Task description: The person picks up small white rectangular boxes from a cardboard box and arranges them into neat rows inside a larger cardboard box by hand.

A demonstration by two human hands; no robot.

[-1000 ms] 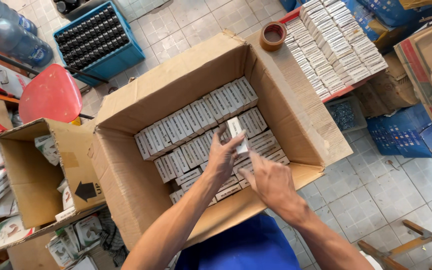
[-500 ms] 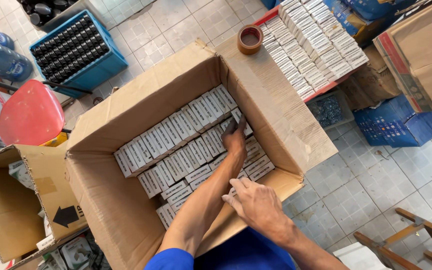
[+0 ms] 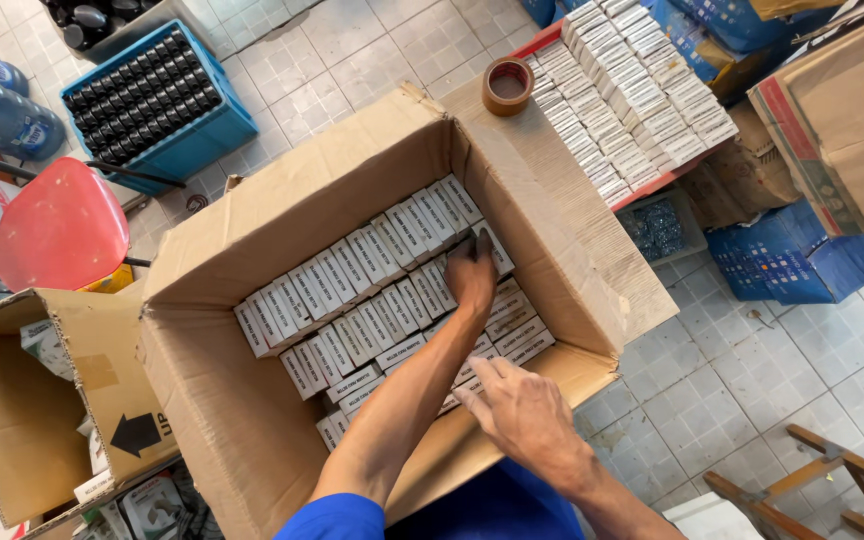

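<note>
A large open cardboard carton (image 3: 252, 420) holds rows of small white boxes (image 3: 352, 270) standing on edge. My left hand (image 3: 472, 275) reaches deep into the carton and presses a small white box (image 3: 497, 245) into the right end of the second row, fingers on it. My right hand (image 3: 522, 410) rests near the carton's front wall, fingers spread over the flat-lying white boxes, holding nothing.
A roll of brown tape (image 3: 508, 86) lies on the carton's far flap. Beyond it a red tray (image 3: 642, 185) carries several more white boxes (image 3: 632, 90). A blue crate of dark bottles (image 3: 147, 100), a red stool (image 3: 57, 225) and another open carton (image 3: 12, 420) are to the left.
My left hand carried a white box from the carton's middle to the right end of the second row and set it there. My right hand dropped back toward the front wall.
</note>
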